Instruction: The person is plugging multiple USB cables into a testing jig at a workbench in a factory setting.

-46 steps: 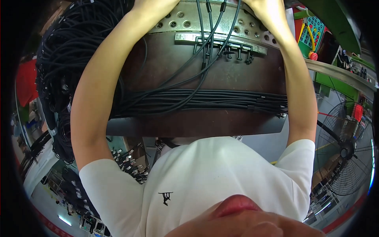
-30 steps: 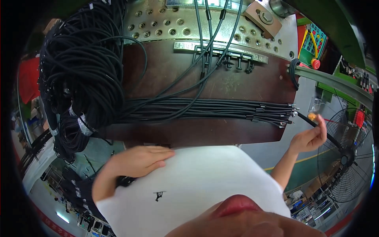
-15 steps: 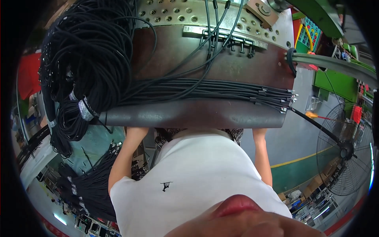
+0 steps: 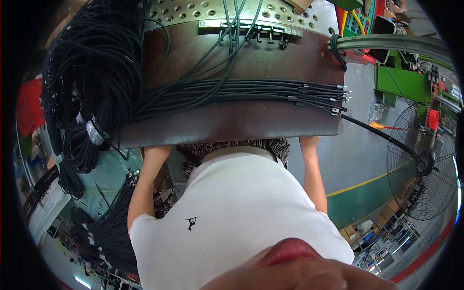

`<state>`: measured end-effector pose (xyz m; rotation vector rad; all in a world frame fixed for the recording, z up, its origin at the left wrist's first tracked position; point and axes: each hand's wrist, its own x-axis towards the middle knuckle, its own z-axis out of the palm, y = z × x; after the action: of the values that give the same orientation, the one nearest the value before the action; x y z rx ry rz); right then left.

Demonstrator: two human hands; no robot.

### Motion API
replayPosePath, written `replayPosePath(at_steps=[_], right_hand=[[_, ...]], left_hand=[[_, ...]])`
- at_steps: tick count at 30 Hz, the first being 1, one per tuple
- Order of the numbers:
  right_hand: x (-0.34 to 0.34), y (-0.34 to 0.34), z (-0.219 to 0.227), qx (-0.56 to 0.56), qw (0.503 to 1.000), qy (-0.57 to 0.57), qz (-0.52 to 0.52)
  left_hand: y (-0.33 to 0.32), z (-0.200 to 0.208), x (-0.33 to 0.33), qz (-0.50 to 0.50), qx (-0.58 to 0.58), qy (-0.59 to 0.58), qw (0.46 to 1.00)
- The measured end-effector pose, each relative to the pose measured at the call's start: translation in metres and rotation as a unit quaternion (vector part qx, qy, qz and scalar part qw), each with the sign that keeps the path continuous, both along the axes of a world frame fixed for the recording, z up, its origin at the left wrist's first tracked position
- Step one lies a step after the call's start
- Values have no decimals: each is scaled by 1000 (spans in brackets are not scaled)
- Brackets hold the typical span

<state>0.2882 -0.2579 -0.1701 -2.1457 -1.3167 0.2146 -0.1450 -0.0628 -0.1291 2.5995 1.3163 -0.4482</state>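
Fingers of both hands: out of sight beneath the near edge of the counter [image 4: 232, 126]; spread, curl and anything held impossible to tell. Left hand [image 4: 157, 151]: only the wrist end showing, just below that edge. Right hand [image 4: 309, 143]: likewise, near the front right corner. Left forearm [image 4: 144, 183] and right forearm [image 4: 314, 176]: bare, lowered, well apart, one either side of the white shirt [image 4: 251, 193], slanting slightly inward toward the edge. Row of black cables [image 4: 241, 92]: lying crosswise on the counter beyond both hands, metal-tipped ends at the right side. Coiled black cable bundle [image 4: 101, 72]: heaped at left. Metal fixture bar [image 4: 251, 28]: farther back, cables crossing over.
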Motion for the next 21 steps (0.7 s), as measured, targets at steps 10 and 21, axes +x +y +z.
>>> replayPosePath(at_steps=[10,21], right_hand=[[83,86,143,231,968,-99,-2],[1,256,126,139,878,-283,360]], left_hand=[[10,152,108,-64,-516,-324,790],[26,99,180,-113,147,-210,960]])
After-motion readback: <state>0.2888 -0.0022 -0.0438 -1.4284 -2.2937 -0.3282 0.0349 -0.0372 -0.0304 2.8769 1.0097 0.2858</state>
